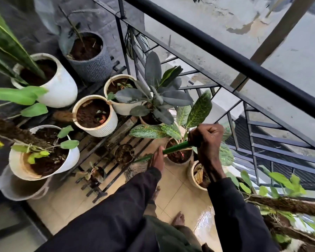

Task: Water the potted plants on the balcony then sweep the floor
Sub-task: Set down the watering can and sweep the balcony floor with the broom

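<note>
On the balcony, broom: a green round broom handle [176,147] slants low across the middle of the view, above the beige tile floor [173,190] and in front of the pots.
Right hand: the right hand [206,137] is clenched in a fist round the upper end of the handle.
Left hand: the left hand [157,159] holds the handle lower down, thumb on the shaft; how far the fingers wrap round it is hidden.
Broom head: a pale bristly mass [135,170] lies beyond the left hand, probably the bristles, though it is too blurred to be sure.
Plants: a speckled-leaf plant [198,110] stands just behind the handle. A cream ribbed pot [102,130], a large white rounded pot [62,88] and a grey textured pot [93,68] sit on a black metal rack [105,171].
Soil: dark in every pot, so watering looks done.
Floor: a glossy wet patch [205,222] shines near a bare foot [178,218].
Progress: sweeping seems under way, with most of the floor apparently left.
Edge: a black metal railing [225,53] closes the right side.
</note>
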